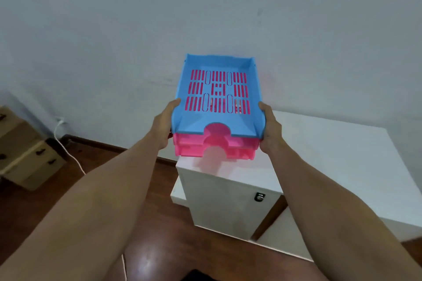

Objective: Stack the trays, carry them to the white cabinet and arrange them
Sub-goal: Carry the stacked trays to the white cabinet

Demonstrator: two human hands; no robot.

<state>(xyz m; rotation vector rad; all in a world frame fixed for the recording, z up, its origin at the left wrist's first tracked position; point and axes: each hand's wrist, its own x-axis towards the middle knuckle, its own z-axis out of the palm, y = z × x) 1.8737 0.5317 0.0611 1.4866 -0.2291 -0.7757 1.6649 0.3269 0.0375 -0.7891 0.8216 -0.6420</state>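
I hold a stack of plastic letter trays out in front of me. A blue tray point(239, 118) lies on top, with pink trays point(242, 147) nested beneath it; pink shows through the blue tray's slots. My left hand point(163, 124) grips the stack's left side and my right hand point(269, 130) grips its right side. The stack hovers over the near left corner of the white cabinet point(331, 157), close to its top; whether it touches I cannot tell.
A white wall stands right behind the cabinet. The cabinet's front has a small dark lock point(259, 197). Beige drawers point(27, 155) stand at the left, and a white cable point(68, 150) runs from a wall socket across the dark wooden floor point(146, 189).
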